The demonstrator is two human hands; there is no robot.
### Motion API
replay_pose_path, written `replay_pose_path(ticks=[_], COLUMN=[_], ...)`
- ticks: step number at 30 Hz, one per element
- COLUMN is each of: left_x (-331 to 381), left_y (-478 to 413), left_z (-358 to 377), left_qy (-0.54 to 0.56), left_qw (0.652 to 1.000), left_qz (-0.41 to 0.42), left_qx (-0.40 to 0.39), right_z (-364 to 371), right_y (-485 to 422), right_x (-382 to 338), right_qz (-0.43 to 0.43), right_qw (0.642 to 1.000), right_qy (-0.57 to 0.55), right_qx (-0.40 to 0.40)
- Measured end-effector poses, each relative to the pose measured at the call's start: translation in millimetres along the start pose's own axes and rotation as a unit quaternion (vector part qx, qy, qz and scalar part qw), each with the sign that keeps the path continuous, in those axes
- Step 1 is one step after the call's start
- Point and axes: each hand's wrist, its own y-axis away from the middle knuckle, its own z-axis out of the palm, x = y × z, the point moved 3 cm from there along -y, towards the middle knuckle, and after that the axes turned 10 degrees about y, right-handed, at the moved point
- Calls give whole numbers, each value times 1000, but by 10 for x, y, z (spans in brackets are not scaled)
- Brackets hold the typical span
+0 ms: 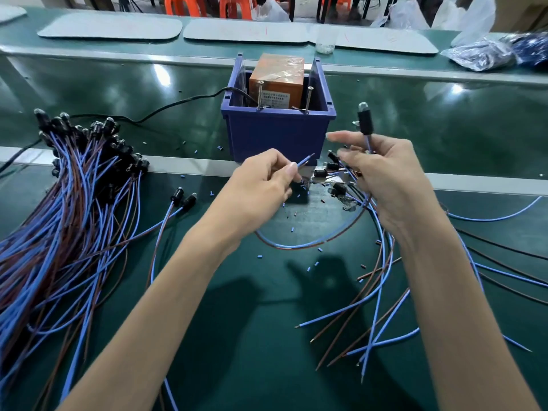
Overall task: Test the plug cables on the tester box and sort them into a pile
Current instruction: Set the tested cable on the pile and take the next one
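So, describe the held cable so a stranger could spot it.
Start at the blue bin mid-table. Just right of it, the right hand holds a cable. Its black plug alone stands upright in the air; the rest lie flat.

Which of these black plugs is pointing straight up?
The black clear-tipped plug held upright above the right hand; the rest lie flat on the green table.
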Motion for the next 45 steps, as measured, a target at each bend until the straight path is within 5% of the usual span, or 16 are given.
replay_pose_path(ticks=[9,18,30,38,45], left_x=[-8,90,81,-14,-25], left_y=[-26,46,46,-4,-67], left_z=[48,77,74,-95,-218], left_qy=[144,361,370,241,179], left_qw=[989,930,926,954,965], left_qz=[-17,-50,-48,-22,19], left_qx=[34,55,66,178,193], right_z=[149,409,463,432,351], right_y=[58,238,224,208,97], right_x=[-26,-61,-57,-83,-4], right_qz=[21,-9,-43,17,18], right_qw=[995,971,979,978,993], right_qy=[-98,-19,-90,-141,-113], right_qx=[-19,-238,-178,-151,-31])
